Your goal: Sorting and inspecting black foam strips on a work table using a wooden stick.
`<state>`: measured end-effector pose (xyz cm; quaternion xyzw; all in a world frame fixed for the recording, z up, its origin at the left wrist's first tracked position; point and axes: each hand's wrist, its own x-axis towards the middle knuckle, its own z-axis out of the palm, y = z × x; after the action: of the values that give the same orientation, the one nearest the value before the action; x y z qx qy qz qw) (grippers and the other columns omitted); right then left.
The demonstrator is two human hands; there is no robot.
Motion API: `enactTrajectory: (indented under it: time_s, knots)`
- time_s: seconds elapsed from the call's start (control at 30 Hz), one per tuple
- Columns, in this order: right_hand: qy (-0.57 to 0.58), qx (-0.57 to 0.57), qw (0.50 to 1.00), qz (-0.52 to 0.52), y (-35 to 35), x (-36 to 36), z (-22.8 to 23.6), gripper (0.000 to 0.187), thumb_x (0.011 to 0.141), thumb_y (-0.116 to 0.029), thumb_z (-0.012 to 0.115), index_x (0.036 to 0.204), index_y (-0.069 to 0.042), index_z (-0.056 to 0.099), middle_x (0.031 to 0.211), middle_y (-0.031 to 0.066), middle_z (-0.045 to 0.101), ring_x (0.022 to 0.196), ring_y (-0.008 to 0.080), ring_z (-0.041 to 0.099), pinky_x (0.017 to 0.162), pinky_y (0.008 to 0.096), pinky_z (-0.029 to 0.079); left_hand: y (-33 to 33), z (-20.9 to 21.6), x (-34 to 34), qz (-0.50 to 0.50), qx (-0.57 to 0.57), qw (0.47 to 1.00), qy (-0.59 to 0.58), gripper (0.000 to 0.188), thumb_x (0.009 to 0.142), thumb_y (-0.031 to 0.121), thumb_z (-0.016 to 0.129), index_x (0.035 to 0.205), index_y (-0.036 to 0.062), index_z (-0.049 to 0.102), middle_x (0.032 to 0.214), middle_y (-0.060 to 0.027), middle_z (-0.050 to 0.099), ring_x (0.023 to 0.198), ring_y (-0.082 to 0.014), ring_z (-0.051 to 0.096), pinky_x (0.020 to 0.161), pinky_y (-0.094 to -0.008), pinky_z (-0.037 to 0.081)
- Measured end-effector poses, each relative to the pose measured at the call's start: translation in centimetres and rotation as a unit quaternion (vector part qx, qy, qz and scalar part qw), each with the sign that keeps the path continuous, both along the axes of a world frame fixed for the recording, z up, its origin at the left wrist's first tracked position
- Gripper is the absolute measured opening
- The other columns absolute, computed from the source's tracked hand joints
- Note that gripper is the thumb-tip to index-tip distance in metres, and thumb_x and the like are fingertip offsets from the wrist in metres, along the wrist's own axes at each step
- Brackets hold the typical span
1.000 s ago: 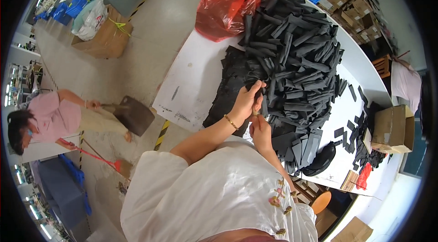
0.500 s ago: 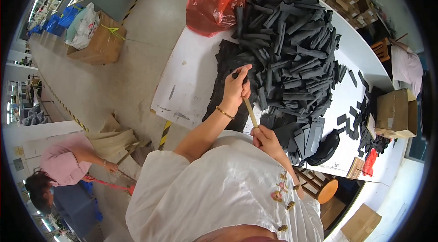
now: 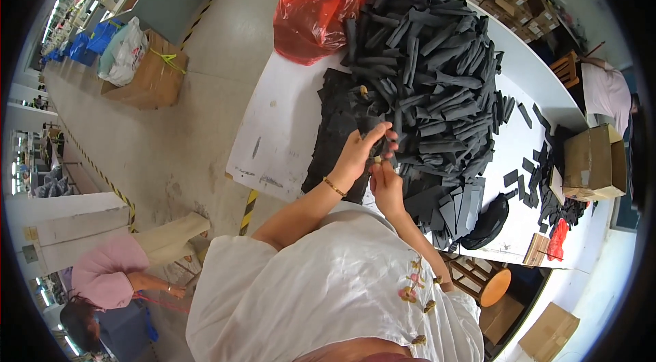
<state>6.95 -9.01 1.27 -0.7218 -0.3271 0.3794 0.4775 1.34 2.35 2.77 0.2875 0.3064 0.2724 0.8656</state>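
My left hand (image 3: pixel 357 156), with a beaded bracelet at its wrist, is closed around a black, sheet-like piece (image 3: pixel 369 126) above the white table. My right hand (image 3: pixel 388 188) is just below it, fingers pinched at a short end of tan strip (image 3: pixel 377 159). The hands nearly touch, and fingers hide most of the strip. Under them lies a dark layer of black material (image 3: pixel 335 116). A small tan bit (image 3: pixel 363 90) shows on it. Right beside it rises a large heap of black rolled pieces (image 3: pixel 437 68).
A red plastic bag (image 3: pixel 318 10) stands at the table's far left corner. Flat grey-black pieces (image 3: pixel 458 208) and a black pouch (image 3: pixel 486 224) lie right of my hands. A cardboard box (image 3: pixel 594 164) sits at the right. At lower left a person in pink (image 3: pixel 109 266) bends over.
The long tan strip stretched between my hands is now mostly out of sight. My hands have come closer together, the right one moving up. The person at left has bent lower.
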Motion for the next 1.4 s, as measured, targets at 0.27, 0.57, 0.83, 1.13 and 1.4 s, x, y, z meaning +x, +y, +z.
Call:
enactTrajectory:
  time_s: [0.27,0.57,0.83,1.13,1.4]
  knots:
    - [-0.056,0.017,0.998,-0.007,-0.3,0.0,-0.8,0.02,0.1,-0.015,0.045,0.087,0.0,0.052,0.058,0.0078,0.053,0.048,0.0133,0.051,0.044,0.0301,0.039,1.1,-0.1,0.4,0.073,-0.016,0.996,-0.052,0.036,0.095,0.032,0.057,0.114,0.0025,0.06,0.077,-0.0065,0.059,0.065,-0.018,0.061,0.063,-0.0334,0.053]
    - [-0.035,-0.037,0.996,0.078,-2.8,-1.1,-1.4,0.015,0.096,-0.009,0.048,0.087,0.001,0.055,0.054,0.011,0.053,0.048,0.0188,0.056,0.046,0.0319,0.042,4.4,-1.3,0.1,0.188,-0.001,0.982,0.009,0.025,0.093,0.027,0.061,0.088,0.002,0.059,0.062,-0.0032,0.055,0.041,-0.0103,0.044,0.036,-0.0217,0.03]
    - [-0.081,-0.052,0.972,0.215,-10.3,2.3,3.5,0.015,0.093,-0.011,0.052,0.086,0.001,0.057,0.057,0.0147,0.055,0.048,0.0243,0.057,0.047,0.0346,0.044,9.2,-3.1,-2.9,0.279,-0.093,0.956,-0.02,0.028,0.097,0.03,0.053,0.079,0.0089,0.054,0.054,0.0058,0.029,0.038,-0.0065,0.022,0.036,-0.0242,0.016]
    - [-0.025,0.022,0.999,-0.033,-1.5,1.4,2.8,0.04,0.085,-0.014,0.071,0.117,-0.001,0.05,0.066,-0.0015,0.053,0.057,0.0039,0.043,0.05,0.021,0.036,8.1,-2.8,-1.8,0.316,-0.071,0.945,-0.051,0.031,0.1,0.033,0.047,0.09,0.0057,0.055,0.057,0.0031,0.041,0.043,-0.0072,0.031,0.04,-0.0216,0.025]
    - [0.182,0.174,0.966,-0.067,7.0,2.6,1.3,0.021,0.091,-0.018,0.065,0.101,0.0,0.062,0.07,-0.0031,0.054,0.052,0.0006,0.038,0.044,0.0172,0.026,6.9,-1.0,-3.9,0.199,0.035,0.976,0.086,0.03,0.095,0.035,0.055,0.093,0.0058,0.061,0.071,0.0,0.059,0.062,-0.0095,0.055,0.056,-0.0207,0.041]
